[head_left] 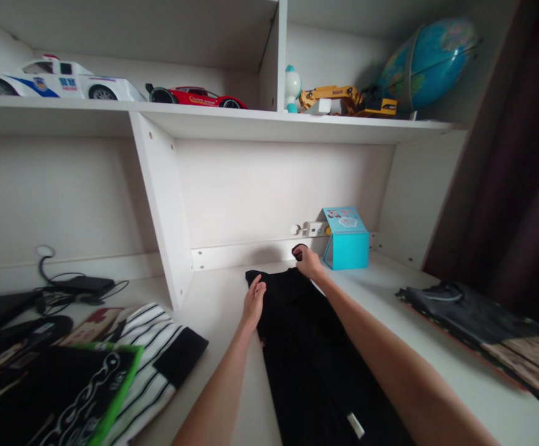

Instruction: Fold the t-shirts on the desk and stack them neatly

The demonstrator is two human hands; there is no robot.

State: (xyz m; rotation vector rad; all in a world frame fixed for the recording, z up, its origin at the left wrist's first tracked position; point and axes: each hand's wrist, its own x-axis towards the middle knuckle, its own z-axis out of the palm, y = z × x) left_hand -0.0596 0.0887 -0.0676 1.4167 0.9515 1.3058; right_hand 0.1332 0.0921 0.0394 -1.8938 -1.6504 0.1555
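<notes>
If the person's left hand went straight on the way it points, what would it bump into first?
Past the black garment it touches, the left hand would probably meet the white strip at the foot of the back wall; depth is hard to judge.

Right hand (308, 262): I see it pinching the black cloth garment (304, 347), edge raised!
Left hand (253, 302): there, at the far-left corner.
</notes>
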